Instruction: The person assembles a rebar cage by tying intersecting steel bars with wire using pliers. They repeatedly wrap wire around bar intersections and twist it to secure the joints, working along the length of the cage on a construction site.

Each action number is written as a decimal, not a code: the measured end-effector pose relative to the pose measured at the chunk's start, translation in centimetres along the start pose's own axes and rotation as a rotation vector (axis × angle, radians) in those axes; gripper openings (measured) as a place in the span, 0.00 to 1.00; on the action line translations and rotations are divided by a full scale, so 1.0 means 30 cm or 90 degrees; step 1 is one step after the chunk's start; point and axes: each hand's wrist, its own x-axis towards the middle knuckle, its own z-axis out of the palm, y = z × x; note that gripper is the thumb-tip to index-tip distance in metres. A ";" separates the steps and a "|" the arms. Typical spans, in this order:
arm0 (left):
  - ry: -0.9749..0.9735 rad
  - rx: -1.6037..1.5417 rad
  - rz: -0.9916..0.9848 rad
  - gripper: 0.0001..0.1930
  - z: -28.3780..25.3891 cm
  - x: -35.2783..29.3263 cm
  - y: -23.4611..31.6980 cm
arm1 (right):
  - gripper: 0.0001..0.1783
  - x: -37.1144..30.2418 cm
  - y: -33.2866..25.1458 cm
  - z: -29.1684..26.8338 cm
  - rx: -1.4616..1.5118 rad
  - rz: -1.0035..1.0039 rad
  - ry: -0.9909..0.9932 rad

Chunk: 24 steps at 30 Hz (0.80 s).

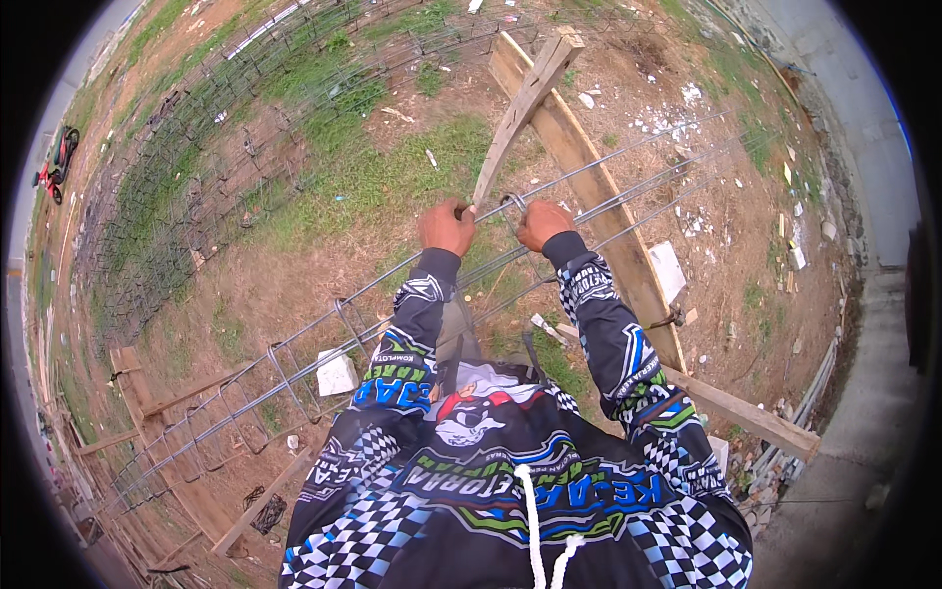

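Note:
My left hand (pixel 447 228) is closed round the uppermost of several long steel reinforcing bars (pixel 386 276), which slant from lower left to upper right. Just right of it, my right hand (pixel 543 224) grips a bent-wire stirrup (pixel 512 200) looped about the bars. Its fingertips are partly hidden from above. Between the hands, the pointed lower end of a weathered timber (pixel 520 108) comes close to my left fingers. More stirrups (pixel 287 365) hang spaced along the bars toward the lower left.
A long plank (pixel 636 270) lies beneath the bars on the right, with another timber (pixel 746 417) nearby. Rows of wire cages (pixel 196 187) spread over grass at the left. White blocks (pixel 337 374) and rubble lie on the soil. A red motorbike (pixel 57 165) stands far left.

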 end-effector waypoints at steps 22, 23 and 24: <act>-0.110 -0.085 -0.141 0.10 0.240 0.191 0.056 | 0.08 0.002 0.082 0.089 0.159 -0.149 0.084; -0.085 -0.058 -0.145 0.10 0.247 0.177 0.073 | 0.08 0.013 0.085 0.072 0.155 -0.167 0.083; -0.058 -0.031 -0.145 0.10 0.249 0.173 0.087 | 0.08 0.033 0.083 0.044 0.150 -0.186 0.086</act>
